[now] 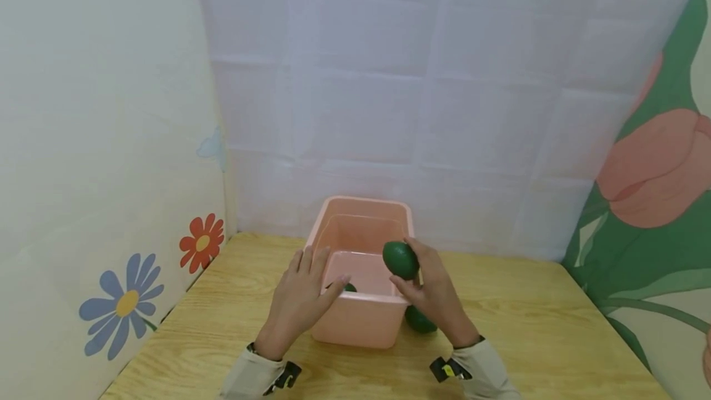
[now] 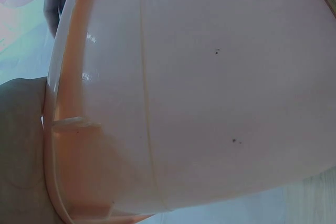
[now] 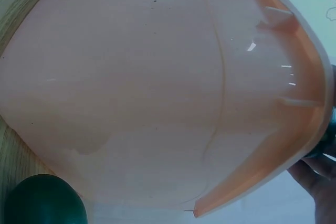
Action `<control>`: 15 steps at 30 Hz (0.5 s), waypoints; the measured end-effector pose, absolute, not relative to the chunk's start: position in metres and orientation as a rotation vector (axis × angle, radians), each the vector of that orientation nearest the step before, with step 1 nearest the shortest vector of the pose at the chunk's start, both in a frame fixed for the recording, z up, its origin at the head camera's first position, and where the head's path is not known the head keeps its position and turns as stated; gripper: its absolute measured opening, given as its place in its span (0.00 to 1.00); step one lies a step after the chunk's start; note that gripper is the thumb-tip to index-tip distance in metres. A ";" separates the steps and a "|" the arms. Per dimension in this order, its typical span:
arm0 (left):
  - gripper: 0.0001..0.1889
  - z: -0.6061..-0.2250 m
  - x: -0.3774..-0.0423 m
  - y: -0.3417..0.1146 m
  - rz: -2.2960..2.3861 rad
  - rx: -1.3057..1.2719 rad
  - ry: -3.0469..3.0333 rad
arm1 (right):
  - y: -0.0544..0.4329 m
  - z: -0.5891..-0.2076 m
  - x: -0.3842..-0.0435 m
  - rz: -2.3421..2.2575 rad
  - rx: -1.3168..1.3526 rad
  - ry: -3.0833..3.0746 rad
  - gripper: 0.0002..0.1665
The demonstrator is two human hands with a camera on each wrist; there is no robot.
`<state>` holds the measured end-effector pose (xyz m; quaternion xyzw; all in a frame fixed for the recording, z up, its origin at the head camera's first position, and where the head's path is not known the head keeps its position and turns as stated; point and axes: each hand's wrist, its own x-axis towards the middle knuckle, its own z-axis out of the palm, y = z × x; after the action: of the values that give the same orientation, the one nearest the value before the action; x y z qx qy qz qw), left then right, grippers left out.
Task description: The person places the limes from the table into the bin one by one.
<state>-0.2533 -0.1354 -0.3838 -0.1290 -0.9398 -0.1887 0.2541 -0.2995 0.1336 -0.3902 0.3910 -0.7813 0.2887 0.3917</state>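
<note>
Right hand (image 1: 436, 283): we record its grip pinching a dark green lime (image 1: 400, 260) between thumb and fingers, above the right side of a pink plastic bin (image 1: 358, 324). Left hand (image 1: 300, 294): fingers extended, grip relaxed, over the bin's near left corner, thumb crossing the near rim; we cannot tell whether it presses on the plastic. The bin stands on the wood-grain surface (image 1: 528, 313), toward the back edge, closer to the back left corner than to the back right. We find a second lime (image 1: 420, 321) on the surface just beside the bin's right wall, below the right hand. A third lime (image 1: 350, 287) shows inside the bin, mostly hidden by the near rim and left thumb. A creased white sheet (image 1: 500, 110) hangs along the surface's back edge.
</note>
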 end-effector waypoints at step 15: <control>0.39 -0.385 -0.253 -0.136 -0.506 -0.373 -2.524 | 0.134 -0.394 -0.298 0.764 1.023 -1.948 0.33</control>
<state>-0.2535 -0.1361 -0.3846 -0.1382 -0.9351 -0.1874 0.2672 -0.2979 0.1339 -0.3940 0.4035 -0.7682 0.3014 0.3952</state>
